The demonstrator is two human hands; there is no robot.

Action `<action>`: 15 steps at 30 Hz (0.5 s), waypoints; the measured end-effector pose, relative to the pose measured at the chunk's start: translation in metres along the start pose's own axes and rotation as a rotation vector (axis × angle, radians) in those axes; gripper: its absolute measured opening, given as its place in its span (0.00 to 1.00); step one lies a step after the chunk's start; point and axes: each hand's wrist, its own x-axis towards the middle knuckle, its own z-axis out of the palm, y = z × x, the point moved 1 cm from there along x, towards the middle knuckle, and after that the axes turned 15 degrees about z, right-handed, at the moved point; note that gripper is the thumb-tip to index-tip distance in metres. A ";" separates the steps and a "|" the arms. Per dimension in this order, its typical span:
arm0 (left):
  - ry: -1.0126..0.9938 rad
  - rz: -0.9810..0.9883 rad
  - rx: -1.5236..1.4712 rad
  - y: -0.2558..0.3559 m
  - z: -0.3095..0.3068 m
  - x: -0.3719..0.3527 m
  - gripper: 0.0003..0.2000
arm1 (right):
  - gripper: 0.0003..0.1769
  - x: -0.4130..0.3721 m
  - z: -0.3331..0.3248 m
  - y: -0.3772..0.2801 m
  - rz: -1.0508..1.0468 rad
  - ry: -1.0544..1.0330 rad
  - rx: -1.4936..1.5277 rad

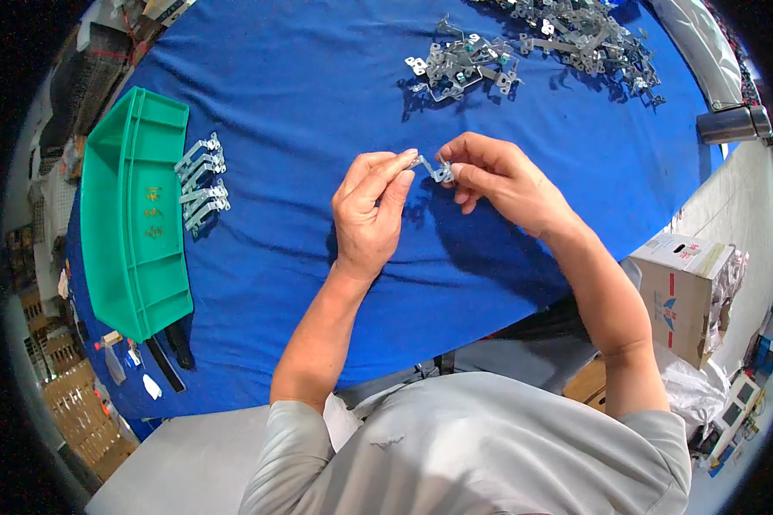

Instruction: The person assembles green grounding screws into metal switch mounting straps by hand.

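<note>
Between my two hands, above the blue cloth, is a small bent metal bracket (439,173). My left hand (372,206) pinches its left end between thumb and fingers. The thumb and index finger of my right hand (502,178) close on its right end, where flat tabs with holes show. My fingertips partly hide both ends. To the left, a group of similar metal brackets (203,184) lies in rows beside a green plastic bin (137,206).
A small heap of loose metal brackets (465,64) lies at the far side of the blue cloth (301,112), near a larger pile (588,39). A metal cylinder (734,125) is at the right edge. A cardboard box (680,287) stands right of the table.
</note>
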 end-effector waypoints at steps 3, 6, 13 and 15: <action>-0.029 -0.025 -0.014 0.000 0.000 -0.001 0.10 | 0.13 -0.001 -0.002 -0.005 0.052 -0.039 0.061; -0.081 -0.014 -0.014 0.001 0.002 -0.001 0.10 | 0.13 0.004 -0.007 -0.002 0.043 -0.054 0.009; -0.023 -0.203 -0.064 -0.006 0.005 -0.009 0.09 | 0.12 0.002 -0.005 -0.005 -0.085 0.202 0.058; 0.041 -0.366 -0.136 -0.007 0.002 -0.010 0.10 | 0.12 -0.002 -0.004 -0.009 -0.043 0.132 -0.038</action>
